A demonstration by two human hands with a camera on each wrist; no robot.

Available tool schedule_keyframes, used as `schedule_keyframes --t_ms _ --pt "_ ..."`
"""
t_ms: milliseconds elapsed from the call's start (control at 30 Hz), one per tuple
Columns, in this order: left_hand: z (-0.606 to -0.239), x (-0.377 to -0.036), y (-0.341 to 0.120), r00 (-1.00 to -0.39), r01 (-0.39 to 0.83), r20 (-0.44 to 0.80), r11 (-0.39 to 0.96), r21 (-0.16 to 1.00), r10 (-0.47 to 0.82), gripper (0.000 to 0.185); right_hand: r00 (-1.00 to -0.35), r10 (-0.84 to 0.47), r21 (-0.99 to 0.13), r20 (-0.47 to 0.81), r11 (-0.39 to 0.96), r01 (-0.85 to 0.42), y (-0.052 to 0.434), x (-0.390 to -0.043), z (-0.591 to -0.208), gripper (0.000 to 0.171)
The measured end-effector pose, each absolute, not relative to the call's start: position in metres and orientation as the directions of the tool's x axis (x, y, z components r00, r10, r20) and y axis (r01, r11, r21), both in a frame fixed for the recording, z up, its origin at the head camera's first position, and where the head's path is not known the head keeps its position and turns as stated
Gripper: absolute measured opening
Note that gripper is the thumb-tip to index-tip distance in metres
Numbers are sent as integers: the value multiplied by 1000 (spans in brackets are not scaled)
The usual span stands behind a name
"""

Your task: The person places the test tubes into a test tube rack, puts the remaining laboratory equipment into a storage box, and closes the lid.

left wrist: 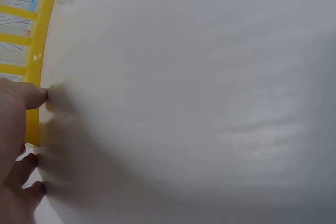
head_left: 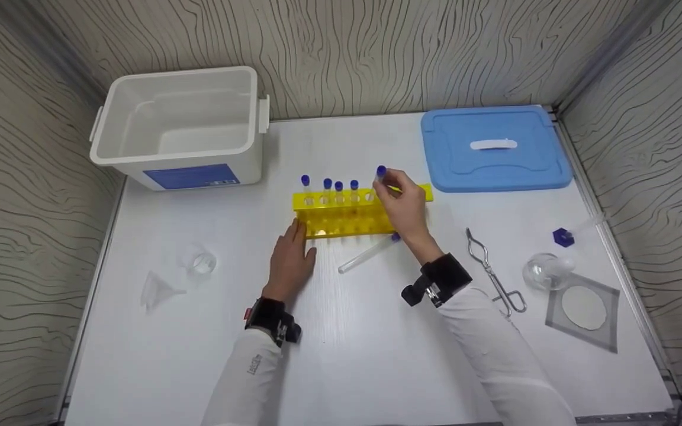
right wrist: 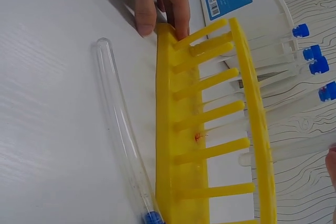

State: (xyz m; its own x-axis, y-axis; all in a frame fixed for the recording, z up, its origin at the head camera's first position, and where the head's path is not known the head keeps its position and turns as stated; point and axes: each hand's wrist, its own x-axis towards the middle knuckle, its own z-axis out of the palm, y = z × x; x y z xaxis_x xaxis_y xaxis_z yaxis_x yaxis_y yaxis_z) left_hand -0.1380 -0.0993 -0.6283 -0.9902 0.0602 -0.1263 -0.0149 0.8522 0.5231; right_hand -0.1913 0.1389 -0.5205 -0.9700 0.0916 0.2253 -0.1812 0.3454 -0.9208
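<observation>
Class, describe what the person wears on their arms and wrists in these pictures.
Both arms wear white sleeves. The left sleeve bears small grey lettering near the cuff. Each wrist carries a black strapped camera unit: left, right. Both hands are bare.

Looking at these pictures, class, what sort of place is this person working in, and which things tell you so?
Most likely a small laboratory bench or teaching set-up. The right hand holds a capped test tube at a yellow tube rack; crucible tongs and a glass flask lie on the white table.
</observation>
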Motion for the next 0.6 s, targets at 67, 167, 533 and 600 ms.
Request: schedule_keyframes --t_ms 67,167,533,600 --pt "-629 -138 -99 -990 -14 -126 852 523 61 68 -973 92 -922 214 347 -170 139 -191 -522 28" --pt "-628 -138 -99 -990 -14 -128 857 515 60 68 -976 93 -918 199 365 -153 138 -192 -525 28" --pt "-624 -139 -98 -988 -23 -143 852 522 61 68 -994 65 -882 83 469 -43 138 -192 -533 30" --pt "-624 -139 -99 -987 -24 -145 852 523 62 68 -997 59 -879 52 476 -18 138 -192 -534 31"
